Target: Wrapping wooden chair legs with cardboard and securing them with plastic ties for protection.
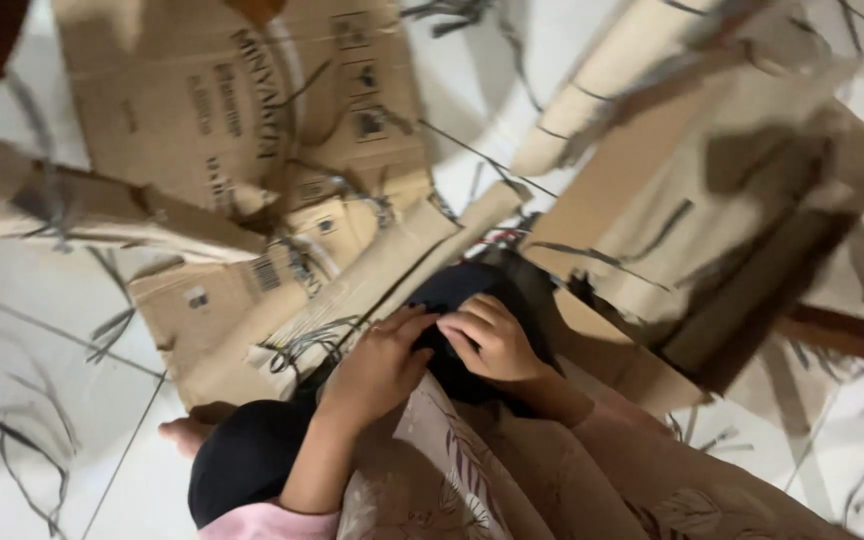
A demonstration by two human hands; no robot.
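While both your hands sit on the dark cloth piece (pixel 457 300) in your lap, that cloth is the landmark; left hand (pixel 382 365) has fingers curled narrow, tips pressing its near-left edge; right hand (pixel 492 335) has fingers bent over its top, pinching the fabric; frame is blurred, so exact grip can't be told. Just left of the cloth: a flattened brown carton flap (pixel 217 310) with a small barcode label and black print. Up-left of it: a larger brown box panel (pixel 242 100) with dark lettering and square handling symbols near its right edge. Right of the cloth: an open plain brown carton (pixel 712 200). Thin dark strips (pixel 32 400) litter the white floor (pixel 52 300) left of the cloth.
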